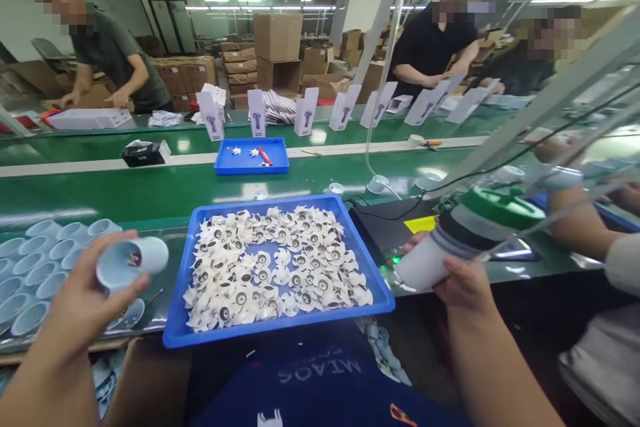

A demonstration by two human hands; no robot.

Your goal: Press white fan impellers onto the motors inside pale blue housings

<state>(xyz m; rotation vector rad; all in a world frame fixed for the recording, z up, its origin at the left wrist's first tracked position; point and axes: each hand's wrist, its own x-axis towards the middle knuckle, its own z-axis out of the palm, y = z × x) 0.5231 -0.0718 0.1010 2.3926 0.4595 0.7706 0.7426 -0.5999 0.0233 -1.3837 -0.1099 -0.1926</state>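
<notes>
My left hand [93, 287] is closed round a light blue plastic cup-shaped part [116, 265], tipped so that its open mouth faces me; something small and coppery shows inside. Just beyond it is a paler round end [154, 255]. My right hand [463, 280] grips a white cylindrical container [425, 260] with a dark band and a green top [503, 207], held tilted. Between my hands a blue tray [173, 320] carries a heap of small white fan wheels [240, 297], many with dark round hubs.
Rows of light blue cups [43, 273] stand at the left. Farther back are a smaller blue tray [233, 163], a black box [146, 153] and upright white cartons [257, 113] along the green conveyor [100, 190]. Co-workers stand opposite; another person's arm [575, 220] reaches in at the right.
</notes>
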